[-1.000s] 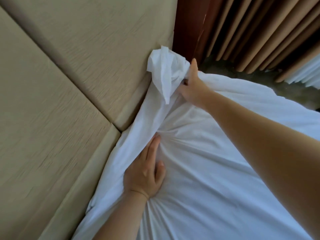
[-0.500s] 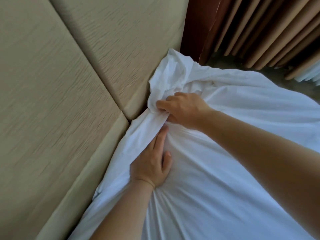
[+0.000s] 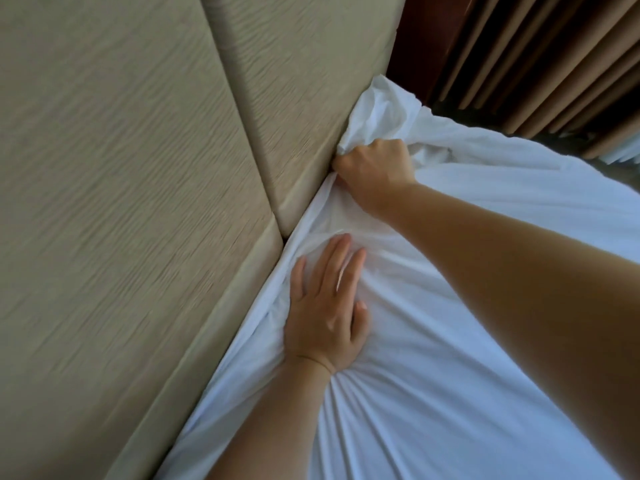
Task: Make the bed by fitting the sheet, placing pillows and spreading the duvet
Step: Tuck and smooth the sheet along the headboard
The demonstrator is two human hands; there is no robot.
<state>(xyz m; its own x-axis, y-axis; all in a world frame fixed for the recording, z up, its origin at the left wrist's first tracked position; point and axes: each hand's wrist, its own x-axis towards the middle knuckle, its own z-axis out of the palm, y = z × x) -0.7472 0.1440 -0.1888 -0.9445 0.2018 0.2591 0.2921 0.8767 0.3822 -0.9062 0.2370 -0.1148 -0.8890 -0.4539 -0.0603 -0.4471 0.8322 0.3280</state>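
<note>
Right hand [image 3: 375,174] nearer headboard [image 3: 304,98], white sheet [image 3: 450,341] rumpled.

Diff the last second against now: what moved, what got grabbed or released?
The right hand, which held a bunched corner of the sheet lifted a second ago, has come down and toward the headboard. It now grips that bunch in a fist at the headboard's lower edge. Nothing was let go. The left hand stayed flat, pressing the sheet beside the headboard.
</note>
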